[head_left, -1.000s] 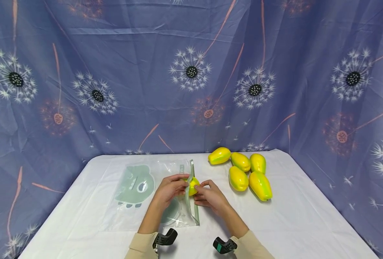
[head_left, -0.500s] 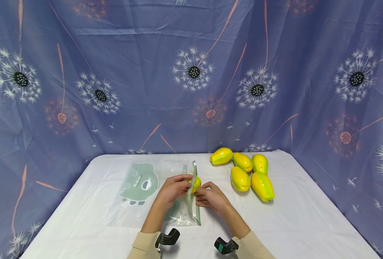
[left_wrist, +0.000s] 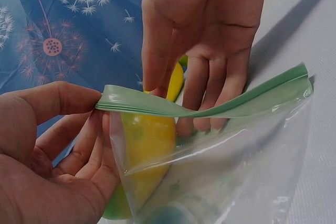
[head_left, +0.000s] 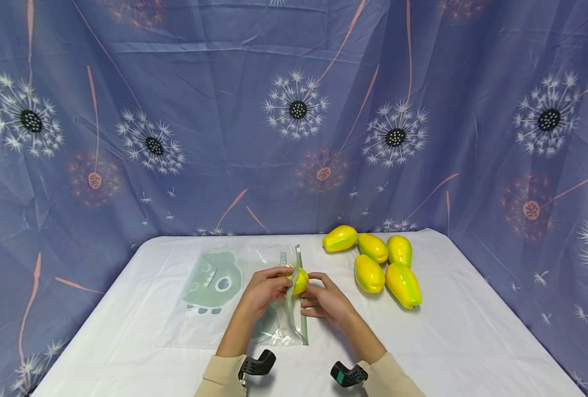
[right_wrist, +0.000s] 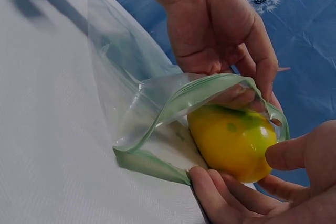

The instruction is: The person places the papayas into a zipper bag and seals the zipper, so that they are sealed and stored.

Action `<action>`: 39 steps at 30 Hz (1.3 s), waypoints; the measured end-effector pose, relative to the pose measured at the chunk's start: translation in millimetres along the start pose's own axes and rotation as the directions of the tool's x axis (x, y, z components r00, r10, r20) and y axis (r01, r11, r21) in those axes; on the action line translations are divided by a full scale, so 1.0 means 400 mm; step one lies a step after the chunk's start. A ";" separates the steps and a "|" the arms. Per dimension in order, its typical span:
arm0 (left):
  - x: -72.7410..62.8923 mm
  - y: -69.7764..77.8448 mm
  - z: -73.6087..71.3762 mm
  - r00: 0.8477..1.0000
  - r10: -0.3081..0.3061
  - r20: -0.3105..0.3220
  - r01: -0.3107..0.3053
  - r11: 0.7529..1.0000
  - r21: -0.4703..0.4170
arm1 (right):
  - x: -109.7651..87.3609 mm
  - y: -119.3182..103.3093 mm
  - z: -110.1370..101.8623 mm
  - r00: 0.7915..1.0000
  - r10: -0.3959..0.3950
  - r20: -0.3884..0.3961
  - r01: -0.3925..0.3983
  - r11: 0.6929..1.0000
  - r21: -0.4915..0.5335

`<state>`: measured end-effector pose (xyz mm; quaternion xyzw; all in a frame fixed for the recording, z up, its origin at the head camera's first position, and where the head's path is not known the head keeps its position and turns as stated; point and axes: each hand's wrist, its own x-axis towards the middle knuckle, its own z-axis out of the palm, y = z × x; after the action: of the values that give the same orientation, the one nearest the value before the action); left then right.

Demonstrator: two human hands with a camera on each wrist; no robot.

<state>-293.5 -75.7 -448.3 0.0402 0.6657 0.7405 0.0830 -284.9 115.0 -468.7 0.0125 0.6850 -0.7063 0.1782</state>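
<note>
A clear zip bag (head_left: 219, 317) with a green dinosaur print lies flat, its green-edged mouth facing right. My left hand (head_left: 263, 289) pinches the upper green rim (left_wrist: 152, 103) between thumb and forefinger, lifting it from the lower one. One yellow-green papaya (right_wrist: 231, 142) lies lengthwise in the mouth, mostly behind the clear film, its end poking out. At that end is my right hand (head_left: 326, 300): the thumb (right_wrist: 289, 153) is against the fruit and the forefinger under it. Its other fingertips (right_wrist: 202, 179) are at the lower rim.
Several more papayas (head_left: 369, 274) lie in a loose group at the back right of the white-covered table (head_left: 453, 342). Behind them hangs a blue dandelion-print curtain (head_left: 214, 138). Both wrists wear a black camera mount (head_left: 348, 375).
The right thumb has drawn back slightly along the papaya to its end, leaving more of the fruit showing. My left hand keeps its pinch on the rim. The view has shifted a little.
</note>
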 end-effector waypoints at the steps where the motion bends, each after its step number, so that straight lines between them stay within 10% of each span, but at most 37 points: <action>1: 0.000 0.000 0.001 1.000 0.003 0.002 -0.003 1.000 -0.001 | 0.000 -0.001 0.000 1.000 0.001 -0.002 -0.001 1.000 0.003; 39: 0.006 -0.013 0.005 1.000 0.008 0.007 -0.007 1.000 -0.024 | -0.013 -0.005 0.009 0.984 -0.020 0.179 0.047 0.988 -0.149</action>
<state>-295.2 -72.8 -453.4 0.0444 0.6565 0.7484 0.0831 -279.7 112.8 -465.0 -0.0755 0.7188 -0.6529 0.2267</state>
